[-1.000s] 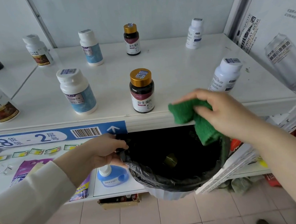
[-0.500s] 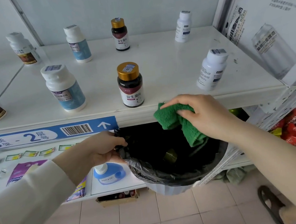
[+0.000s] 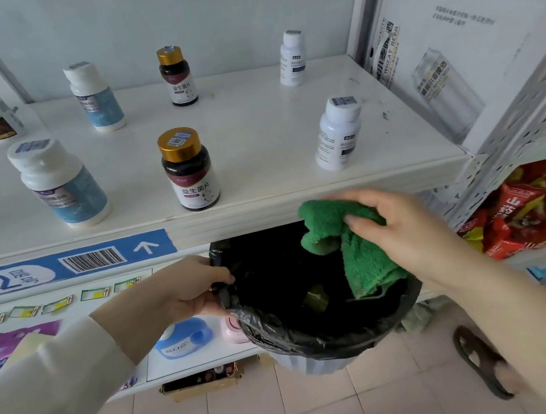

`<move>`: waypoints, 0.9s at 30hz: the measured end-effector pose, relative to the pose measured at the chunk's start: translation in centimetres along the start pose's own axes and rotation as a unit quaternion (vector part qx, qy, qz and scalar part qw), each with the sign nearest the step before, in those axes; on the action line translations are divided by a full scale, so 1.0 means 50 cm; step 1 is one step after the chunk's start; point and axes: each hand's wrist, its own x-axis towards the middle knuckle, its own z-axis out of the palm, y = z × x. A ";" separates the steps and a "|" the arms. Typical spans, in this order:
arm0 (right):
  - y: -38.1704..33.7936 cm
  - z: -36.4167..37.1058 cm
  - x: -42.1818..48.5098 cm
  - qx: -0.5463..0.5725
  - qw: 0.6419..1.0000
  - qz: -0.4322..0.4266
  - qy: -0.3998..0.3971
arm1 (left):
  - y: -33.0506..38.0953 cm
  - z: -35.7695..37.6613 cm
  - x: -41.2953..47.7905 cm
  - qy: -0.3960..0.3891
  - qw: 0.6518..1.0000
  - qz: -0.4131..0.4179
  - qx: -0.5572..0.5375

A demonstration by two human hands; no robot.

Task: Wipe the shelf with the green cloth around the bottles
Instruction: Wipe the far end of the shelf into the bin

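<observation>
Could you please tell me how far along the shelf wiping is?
Done: the front and middle of the shelf look free of specks. In hand: the right hand grips the cloth by the shelf's front lip, above the bin that the left hand holds under the edge. Left: dark specks lie on the shelf's right side, beside the white bottle, so that area appears unwiped.

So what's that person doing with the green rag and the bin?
A person is cleaning a shelf. Their right hand grips the green cloth just below the shelf's front edge, over a bin lined with a black bag. Their left hand grips the bag's rim. Bottles stand upright on the shelf, with dark specks near its right end.
</observation>
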 end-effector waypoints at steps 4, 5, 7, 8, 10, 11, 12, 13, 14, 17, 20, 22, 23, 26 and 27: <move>0.025 -0.117 0.000 0.212 0.974 0.046 0.067 | 0.013 0.058 0.004 -0.005 1.000 0.004 0.018; 0.034 -0.143 0.009 0.223 0.970 0.047 0.083 | 0.017 0.076 0.005 -0.006 1.000 0.005 0.020; 0.046 -0.185 0.036 0.225 0.968 0.038 0.108 | 0.024 0.113 0.005 -0.007 1.000 0.008 0.021; 0.052 -0.200 0.050 0.223 0.967 0.031 0.114 | 0.026 0.133 0.005 -0.005 1.000 0.010 0.019; 0.063 -0.225 0.072 0.219 0.969 0.013 0.111 | 0.030 0.172 0.007 0.005 1.000 0.013 0.007; 0.067 -0.235 0.081 0.214 0.971 0.002 0.104 | 0.032 0.190 0.006 0.010 1.000 0.013 0.001; 0.070 -0.245 0.089 0.209 0.973 -0.010 0.098 | 0.035 0.207 0.005 0.013 1.000 0.011 -0.002; 0.071 -0.254 0.098 0.207 0.973 -0.022 0.096 | 0.037 0.219 0.004 0.015 1.000 0.008 -0.001; 0.072 -0.263 0.110 0.201 0.974 -0.032 0.097 | 0.038 0.228 0.003 0.018 1.000 0.003 -0.001; 0.070 -0.277 0.162 0.179 0.973 -0.043 0.140 | 0.036 0.238 -0.005 0.029 1.000 -0.011 -0.004; 0.062 -0.275 0.245 0.110 0.965 -0.022 0.238 | 0.040 0.242 -0.013 0.036 0.999 -0.015 -0.008; 0.057 -0.274 0.304 0.059 0.953 0.009 0.297 | 0.047 0.243 -0.015 0.038 0.999 -0.020 -0.008; 0.059 -0.275 0.332 0.039 0.947 0.030 0.318 | 0.050 0.242 -0.015 0.036 0.999 -0.022 -0.006; 0.085 -0.280 0.395 0.003 0.935 0.089 0.343 | 0.060 0.232 -0.008 0.025 0.999 -0.024 -0.001; 0.100 -0.279 0.411 -0.011 0.935 0.101 0.340 | 0.061 0.229 -0.005 0.022 0.999 -0.025 0.001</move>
